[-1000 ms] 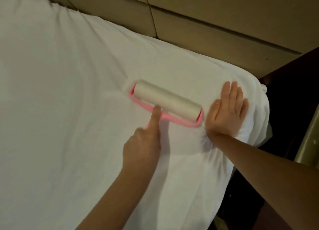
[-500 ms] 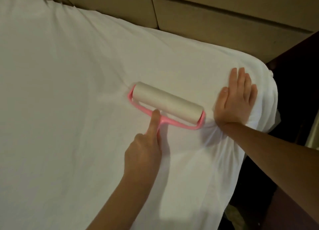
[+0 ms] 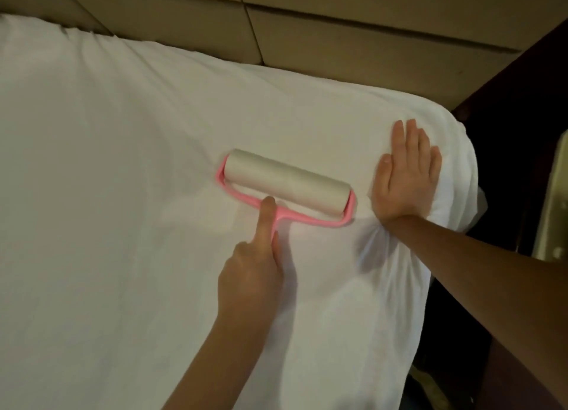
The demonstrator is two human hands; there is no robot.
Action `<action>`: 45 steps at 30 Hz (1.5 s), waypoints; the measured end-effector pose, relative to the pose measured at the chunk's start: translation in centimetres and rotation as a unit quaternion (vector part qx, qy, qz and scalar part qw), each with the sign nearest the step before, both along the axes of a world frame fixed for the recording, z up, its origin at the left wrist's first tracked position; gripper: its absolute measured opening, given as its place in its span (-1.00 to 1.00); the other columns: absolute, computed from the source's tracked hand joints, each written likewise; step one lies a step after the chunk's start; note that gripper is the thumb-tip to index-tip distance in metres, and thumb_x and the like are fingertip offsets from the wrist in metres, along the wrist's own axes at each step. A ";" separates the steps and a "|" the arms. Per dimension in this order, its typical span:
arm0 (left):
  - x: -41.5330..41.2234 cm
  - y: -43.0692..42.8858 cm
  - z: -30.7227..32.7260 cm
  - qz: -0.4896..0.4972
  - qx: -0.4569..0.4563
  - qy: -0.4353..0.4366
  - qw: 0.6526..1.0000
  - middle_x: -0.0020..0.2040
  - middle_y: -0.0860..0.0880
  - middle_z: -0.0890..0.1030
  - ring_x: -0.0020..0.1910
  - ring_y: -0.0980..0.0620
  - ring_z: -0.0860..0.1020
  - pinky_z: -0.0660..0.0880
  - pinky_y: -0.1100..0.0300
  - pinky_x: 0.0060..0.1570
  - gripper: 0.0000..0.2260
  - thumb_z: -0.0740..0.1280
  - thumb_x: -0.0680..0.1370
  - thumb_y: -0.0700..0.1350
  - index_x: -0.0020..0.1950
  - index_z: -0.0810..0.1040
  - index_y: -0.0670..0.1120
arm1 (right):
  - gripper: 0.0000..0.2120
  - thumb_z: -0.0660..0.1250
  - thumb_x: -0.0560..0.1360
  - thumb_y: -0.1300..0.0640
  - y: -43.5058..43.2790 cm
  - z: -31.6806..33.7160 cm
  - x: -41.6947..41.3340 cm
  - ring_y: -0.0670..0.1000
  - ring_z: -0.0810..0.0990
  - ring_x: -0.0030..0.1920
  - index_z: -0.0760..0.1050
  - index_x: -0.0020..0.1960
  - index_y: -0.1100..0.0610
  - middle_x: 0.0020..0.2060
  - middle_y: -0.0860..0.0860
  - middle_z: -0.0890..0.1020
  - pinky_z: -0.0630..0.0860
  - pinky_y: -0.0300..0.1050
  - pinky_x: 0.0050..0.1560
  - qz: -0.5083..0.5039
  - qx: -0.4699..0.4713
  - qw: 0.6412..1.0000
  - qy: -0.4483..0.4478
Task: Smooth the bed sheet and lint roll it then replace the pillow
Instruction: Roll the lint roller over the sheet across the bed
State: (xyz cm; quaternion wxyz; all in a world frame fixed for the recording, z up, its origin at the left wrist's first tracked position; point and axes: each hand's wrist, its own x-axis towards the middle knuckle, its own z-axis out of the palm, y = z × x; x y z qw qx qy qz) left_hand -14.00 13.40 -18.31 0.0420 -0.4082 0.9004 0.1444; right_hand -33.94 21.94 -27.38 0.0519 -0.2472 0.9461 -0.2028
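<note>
A white bed sheet (image 3: 107, 194) covers the mattress and fills most of the view. On it lies a lint roller (image 3: 285, 183) with a pink frame and a wide white roll. My left hand (image 3: 252, 265) grips the pink handle, its index finger stretched along the handle up to the frame. My right hand (image 3: 405, 176) lies flat with straight fingers on the sheet near the bed's right corner, just right of the roller. Creases fan out in the sheet under that wrist. No pillow shows in this view.
A tan padded headboard (image 3: 338, 34) runs along the top edge of the bed. Right of the mattress corner the bed drops off into a dark gap with dark furniture (image 3: 516, 108) and a pale object (image 3: 553, 200) at the frame's right edge.
The roller has slid a little toward me and to the right over the sheet. My right hand stays pressed flat by the corner. The view has tilted slightly.
</note>
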 end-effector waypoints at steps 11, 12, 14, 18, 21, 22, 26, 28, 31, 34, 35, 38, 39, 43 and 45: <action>-3.1 7.5 4.9 -0.011 0.080 -0.091 0.993 -0.35 0.04 0.22 -0.20 -0.11 0.52 0.24 0.15 -0.27 -0.56 -0.10 0.63 0.11 0.43 -0.26 0.34 | -0.49 -0.05 0.58 -0.07 6.5 0.0 -0.5 -0.06 0.09 0.51 0.06 0.52 -0.12 0.52 -0.10 0.13 0.04 0.07 0.51 -0.113 -0.231 0.931 -0.259; -4.5 7.3 4.1 -0.003 0.095 -0.109 0.989 -0.32 0.04 0.24 -0.12 -0.11 0.53 0.22 0.15 -0.23 -0.55 -0.11 0.64 0.09 0.44 -0.29 0.32 | -0.50 -0.04 0.55 -0.14 6.6 -0.4 -0.3 -0.07 0.11 0.50 0.05 0.48 -0.22 0.51 -0.12 0.13 0.08 0.06 0.50 -0.129 -0.274 0.910 -0.284; -8.5 5.7 2.4 -0.011 0.084 -0.074 0.994 -0.23 -0.03 0.40 -0.04 -0.15 0.54 0.20 0.14 -0.21 -0.54 -0.06 0.66 0.04 0.51 -0.19 0.23 | -0.58 -0.01 0.51 -0.21 6.3 -0.8 -0.4 -0.08 0.14 0.49 0.04 0.36 -0.42 0.51 -0.16 0.13 0.11 0.05 0.50 -0.146 -0.313 0.883 -0.318; -16.8 2.9 1.2 -0.031 0.098 -0.025 0.994 -0.23 -0.02 0.39 -0.31 0.01 0.37 0.23 0.17 -0.32 -0.52 0.01 0.66 -0.09 0.54 -0.09 0.09 | -0.55 -0.01 0.52 -0.22 6.4 -1.2 -0.6 -0.08 0.16 0.48 -0.01 0.39 -0.33 0.52 -0.12 0.13 0.12 0.04 0.49 -0.148 -0.327 0.871 -0.334; -16.3 3.5 1.6 -0.023 0.087 -0.058 0.994 -0.29 -0.02 0.32 -0.35 0.01 0.31 0.22 0.17 -0.33 -0.51 0.01 0.66 -0.10 0.54 -0.13 0.11 | -0.60 0.01 0.51 -0.27 6.4 -1.8 -0.6 -0.07 0.16 0.49 0.03 0.33 -0.46 0.51 -0.11 0.15 0.13 0.08 0.49 -0.134 -0.348 0.866 -0.333; -14.3 4.2 1.7 -0.017 0.084 -0.076 0.993 -0.29 -0.02 0.30 -0.30 -0.03 0.35 0.22 0.14 -0.26 -0.49 0.00 0.66 -0.10 0.53 -0.17 0.14 | -0.61 0.02 0.52 -0.25 6.4 -2.1 -0.6 -0.07 0.15 0.50 0.05 0.31 -0.52 0.51 -0.12 0.15 0.12 0.09 0.49 -0.130 -0.354 0.863 -0.336; -6.8 6.8 2.8 0.008 0.108 -0.156 0.982 -0.36 0.04 0.23 -0.10 -0.12 0.54 0.21 0.15 -0.22 -0.49 -0.06 0.65 0.05 0.47 -0.33 0.22 | -0.61 0.00 0.53 -0.21 6.6 -2.5 -0.5 -0.10 0.09 0.51 0.04 0.28 -0.59 0.50 -0.22 0.09 0.07 0.09 0.51 -0.123 -0.353 0.860 -0.348; -8.2 5.8 2.5 0.004 0.103 -0.148 0.984 -0.35 0.03 0.28 -0.09 -0.14 0.54 0.21 0.15 -0.22 -0.51 -0.06 0.65 0.03 0.50 -0.23 0.21 | -0.60 0.00 0.52 -0.20 6.4 -2.2 -0.6 -0.12 0.09 0.51 0.04 0.28 -0.58 0.50 -0.23 0.09 0.07 0.07 0.51 -0.130 -0.359 0.852 -0.357; -14.0 3.7 1.3 -0.021 0.080 -0.099 0.992 -0.26 -0.04 0.36 -0.26 -0.09 0.42 0.22 0.12 -0.23 -0.51 0.00 0.66 -0.06 0.53 -0.13 0.14 | -0.59 0.01 0.52 -0.14 6.2 -2.0 -0.7 -0.10 0.10 0.50 0.06 0.35 -0.38 0.47 -0.20 0.11 0.07 0.04 0.51 -0.145 -0.387 0.832 -0.371; -16.7 2.8 1.0 -0.031 0.078 -0.083 0.993 -0.33 -0.02 0.34 -0.40 0.04 0.31 0.23 0.14 -0.30 -0.49 0.04 0.66 -0.11 0.54 -0.12 0.10 | -0.55 -0.02 0.54 -0.06 6.3 -1.8 -0.6 -0.08 0.10 0.50 -0.01 0.41 -0.19 0.44 -0.18 0.10 0.07 0.03 0.51 -0.142 -0.377 0.838 -0.367; -15.7 2.9 0.9 -0.027 0.074 -0.085 0.993 -0.33 -0.02 0.33 -0.38 0.02 0.33 0.23 0.13 -0.28 -0.48 0.03 0.66 -0.10 0.54 -0.15 0.11 | -0.54 -0.03 0.54 -0.06 6.3 -1.9 -0.6 -0.08 0.10 0.50 -0.01 0.42 -0.19 0.44 -0.19 0.10 0.07 0.02 0.51 -0.143 -0.376 0.837 -0.369; -8.7 4.8 1.7 -0.021 0.077 -0.130 0.988 -0.32 0.00 0.31 -0.20 -0.10 0.50 0.20 0.17 -0.25 -0.49 -0.05 0.66 0.01 0.41 -0.38 0.22 | -0.51 -0.05 0.55 -0.06 6.4 -1.8 -0.7 -0.13 0.05 0.51 0.01 0.48 -0.15 0.44 -0.24 0.08 0.02 -0.02 0.52 -0.139 -0.349 0.852 -0.365; -6.0 5.7 2.2 -0.009 0.097 -0.154 0.983 -0.30 0.00 0.34 -0.14 -0.11 0.54 0.23 0.16 -0.24 -0.51 -0.07 0.65 0.04 0.36 -0.40 0.28 | -0.49 -0.05 0.56 -0.06 6.5 -1.8 -0.7 -0.15 0.03 0.51 0.01 0.50 -0.11 0.43 -0.26 0.06 0.00 -0.03 0.53 -0.135 -0.339 0.858 -0.361; -1.7 6.5 3.7 0.006 0.101 -0.175 0.979 -0.36 0.03 0.32 -0.25 -0.08 0.51 0.28 0.15 -0.26 -0.49 -0.07 0.63 0.06 0.43 -0.36 0.24 | -0.48 -0.03 0.54 -0.15 6.7 -1.8 -0.8 -0.13 0.04 0.51 -0.01 0.48 -0.21 0.50 -0.21 0.05 0.01 0.02 0.53 -0.131 -0.347 0.854 -0.364; -3.2 5.1 2.6 -0.036 0.029 -0.088 0.995 -0.38 -0.03 0.40 -0.29 -0.16 0.57 0.31 0.10 -0.35 -0.50 0.01 0.64 0.02 0.49 -0.19 0.12 | -0.47 -0.04 0.57 -0.11 6.7 -1.8 -0.8 -0.13 0.04 0.51 -0.03 0.52 -0.16 0.52 -0.16 0.04 0.01 0.02 0.52 -0.126 -0.325 0.869 -0.351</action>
